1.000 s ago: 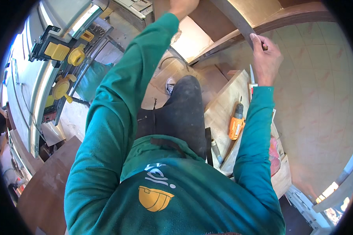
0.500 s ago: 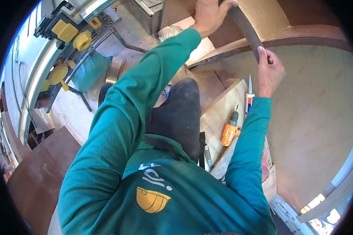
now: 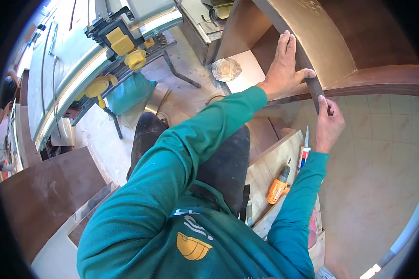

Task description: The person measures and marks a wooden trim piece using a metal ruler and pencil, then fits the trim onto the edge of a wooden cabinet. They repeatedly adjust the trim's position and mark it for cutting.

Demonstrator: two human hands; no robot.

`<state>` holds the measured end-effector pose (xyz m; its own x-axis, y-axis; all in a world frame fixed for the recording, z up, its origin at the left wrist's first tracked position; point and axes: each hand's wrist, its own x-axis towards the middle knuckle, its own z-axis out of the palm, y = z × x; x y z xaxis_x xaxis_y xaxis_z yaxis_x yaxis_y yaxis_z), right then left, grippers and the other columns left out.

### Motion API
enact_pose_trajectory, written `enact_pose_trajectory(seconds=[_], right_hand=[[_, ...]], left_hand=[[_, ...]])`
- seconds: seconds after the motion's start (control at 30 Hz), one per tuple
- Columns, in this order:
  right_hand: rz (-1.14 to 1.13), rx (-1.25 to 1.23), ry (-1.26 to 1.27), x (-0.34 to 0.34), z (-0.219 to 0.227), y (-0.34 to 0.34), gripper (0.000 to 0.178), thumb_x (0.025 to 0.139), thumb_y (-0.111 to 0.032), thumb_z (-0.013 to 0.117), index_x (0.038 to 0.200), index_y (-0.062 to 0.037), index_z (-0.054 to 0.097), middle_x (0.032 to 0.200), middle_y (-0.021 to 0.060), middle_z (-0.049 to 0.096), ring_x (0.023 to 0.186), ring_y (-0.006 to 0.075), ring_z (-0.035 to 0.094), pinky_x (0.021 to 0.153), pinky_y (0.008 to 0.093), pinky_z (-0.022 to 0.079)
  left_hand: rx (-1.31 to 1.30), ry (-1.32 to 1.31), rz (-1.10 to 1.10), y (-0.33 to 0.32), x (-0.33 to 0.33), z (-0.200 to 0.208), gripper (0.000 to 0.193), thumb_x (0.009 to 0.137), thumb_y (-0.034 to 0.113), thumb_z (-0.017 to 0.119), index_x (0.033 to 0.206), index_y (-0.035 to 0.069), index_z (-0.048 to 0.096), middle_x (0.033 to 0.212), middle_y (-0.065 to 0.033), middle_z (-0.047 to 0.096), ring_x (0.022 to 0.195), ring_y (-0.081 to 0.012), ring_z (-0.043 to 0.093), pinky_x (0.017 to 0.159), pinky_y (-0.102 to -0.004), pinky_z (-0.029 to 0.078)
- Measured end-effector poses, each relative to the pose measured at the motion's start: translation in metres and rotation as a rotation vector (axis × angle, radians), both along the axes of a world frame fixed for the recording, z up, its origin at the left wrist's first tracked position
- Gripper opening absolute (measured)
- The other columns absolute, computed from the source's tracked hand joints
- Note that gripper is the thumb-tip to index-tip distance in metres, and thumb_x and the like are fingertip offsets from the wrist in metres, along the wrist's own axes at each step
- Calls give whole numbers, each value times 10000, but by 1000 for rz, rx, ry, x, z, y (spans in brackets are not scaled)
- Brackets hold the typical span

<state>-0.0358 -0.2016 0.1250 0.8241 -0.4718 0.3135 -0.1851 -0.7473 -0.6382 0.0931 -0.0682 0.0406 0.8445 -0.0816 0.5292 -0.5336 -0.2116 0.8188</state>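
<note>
A long dark brown strip (image 3: 302,56) runs along the front edge of a brown cabinet panel at the upper right. My left hand (image 3: 284,69) lies against it, fingers stretched out and thumb spread across the strip. Lower down, my right hand (image 3: 329,124) pinches the strip's near end between thumb and curled fingers. Below that hand, a sealant tube with a pointed nozzle (image 3: 305,151) and an orange cordless drill (image 3: 279,186) rest on a wooden board (image 3: 260,174).
The brown cabinet (image 3: 381,83) fills the upper right, beside a tiled surface (image 3: 372,153). At upper left stands a metal-legged bench with yellow-knobbed clamps (image 3: 136,59); a teal bag (image 3: 128,95) sits beneath. A brown panel (image 3: 51,195) leans at lower left. A crumpled pale wad (image 3: 226,69) lies near the cabinet.
My left hand has slid down the strip toward my right hand, its fingers now flat on it. My right hand still pinches the near end. The whole view has shifted.
</note>
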Motion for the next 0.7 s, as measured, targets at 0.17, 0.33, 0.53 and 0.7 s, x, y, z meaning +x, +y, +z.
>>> enact_pose_trajectory(seconds=[0.17, 0.33, 0.53, 0.7], right_hand=[[37, 3, 3, -1, 1, 0, 261, 954, -249, 743, 970, 11, 752, 698, 11, 521, 648, 113, 440, 581, 320, 390], [61, -33, -33, -1, -4, -4, 272, 962, -255, 732, 970, 17, 739, 707, 46, 557, 675, 139, 477, 622, 334, 422], [50, -52, -28, -1, -2, 1, 283, 968, -275, 726, 965, 7, 737, 768, 88, 626, 734, 185, 530, 691, 352, 462], [55, -64, -45, 0, -8, -5, 295, 967, -290, 730, 957, 5, 736, 768, 88, 615, 734, 190, 524, 684, 353, 455]], left_hand=[[-9, 31, -26, 3, 0, 3, 1320, 760, 561, 856, 1550, -165, 87, 1596, -334, 101, 1528, -484, 168, 1256, -462, 270], [-125, -12, 85, 9, 8, 5, 961, 820, 466, 852, 1417, -142, 407, 1527, -300, 312, 1394, -413, 403, 1174, -453, 376], [-442, 362, 38, 45, 88, 7, 592, 881, 333, 833, 1272, -42, 596, 1376, -206, 500, 1040, -258, 655, 841, -377, 573], [-601, 442, 212, 41, 83, 27, 662, 852, 272, 866, 1366, -28, 576, 1321, -183, 530, 954, -184, 659, 725, -302, 607]])
